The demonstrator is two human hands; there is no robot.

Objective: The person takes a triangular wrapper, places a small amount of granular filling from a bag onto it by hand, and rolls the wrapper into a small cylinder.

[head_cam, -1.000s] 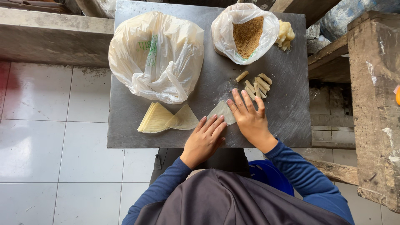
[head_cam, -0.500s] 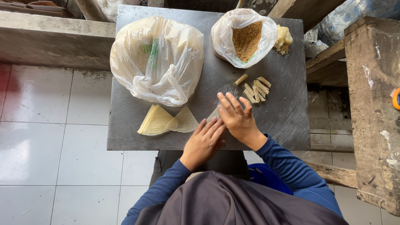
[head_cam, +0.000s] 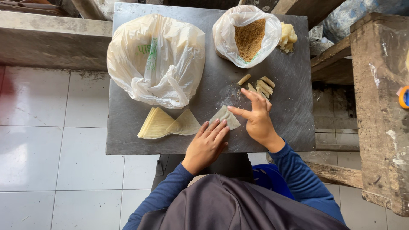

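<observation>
Head view looks straight down on a grey metal table (head_cam: 128, 136) that stands on a white tiled floor (head_cam: 51, 140). A worn wooden bench (head_cam: 375, 106) is at the right side of it, and a concrete ledge (head_cam: 51, 38) at the left. On the table, the biggest thing is a large crumpled plastic bag (head_cam: 155, 57), pale yellow inside, at the far left. Next to it, at the far right, an open smaller bag holds brown crumbs (head_cam: 249, 38), and a pale yellow lump (head_cam: 287, 36) touches this bag on its right. A stack of triangular wrapper sheets (head_cam: 164, 124) lies near the front edge, just under the large bag. One single wrapper (head_cam: 226, 116) lies flat between the two hands. The left hand (head_cam: 207, 145) rests with its fingers straight and flat, the tips pressing on the near edge of this wrapper. The right hand (head_cam: 257, 119) is open with its fingers spread; its thumb points to the wrapper, and it grips nothing. Just behind its fingertips is a small group of finished rolls (head_cam: 260, 85), partly covered by these fingers.
</observation>
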